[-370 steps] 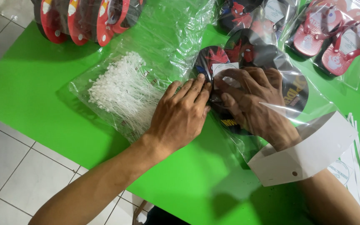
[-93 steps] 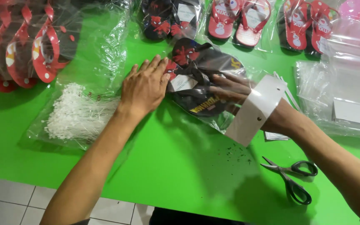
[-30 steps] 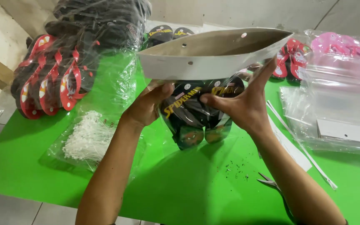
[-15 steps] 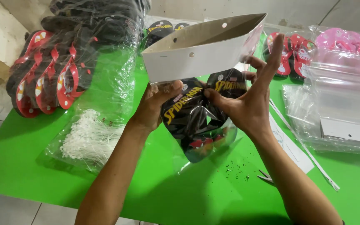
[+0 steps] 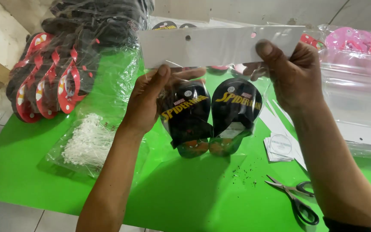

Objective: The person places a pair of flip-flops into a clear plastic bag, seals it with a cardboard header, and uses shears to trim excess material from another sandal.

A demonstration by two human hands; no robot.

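Note:
Both hands hold up a clear plastic bag with a pair of small black flip-flops [image 5: 213, 116] inside, hanging upright above the green table [image 5: 185, 193]. A white card header [image 5: 220, 45] with punched holes tops the bag. My left hand [image 5: 151, 101] grips the bag's left side just under the header. On the right end, my right hand [image 5: 290, 73] pinches the header and the bag together.
Bagged red and black flip-flops [image 5: 52, 86] are stacked at the left and back. A clear bag of white plastic fasteners [image 5: 84, 141] lies at left. Scissors [image 5: 297, 199] and small paper labels [image 5: 280, 148] lie at right, beside clear bags with pink sandals [image 5: 357, 43].
The packed pair has gone from lying on the table to being lifted and turned upright; the white header has flattened out to face me, with a hand at each end.

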